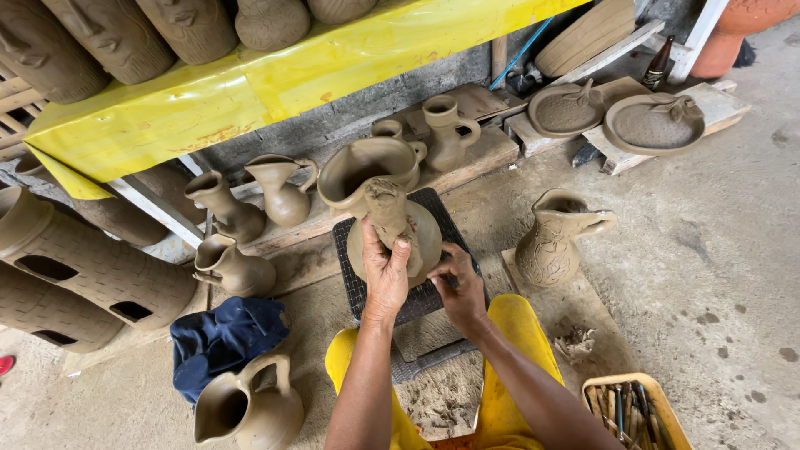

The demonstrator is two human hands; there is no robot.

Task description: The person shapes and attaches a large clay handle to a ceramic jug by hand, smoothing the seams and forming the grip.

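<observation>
Your left hand (386,271) wraps its fingers (403,247) snugly around the handle of the clay jug (375,179). Your right hand (457,279) curls, fingers narrow, against the jug's belly; whether it grips a tool, I cannot tell. The jug sits on a dark mat (433,296) before you. Around it, pitchers (287,196) line a plank on the concrete floor (708,250), below a yellow shelf (275,79).

jug (392,221): wet clay, matt, smooth | mat (354,283): dark rubbery grid | sheet (275,75): glossy yellow plastic | floor (708,275): rough concrete
</observation>
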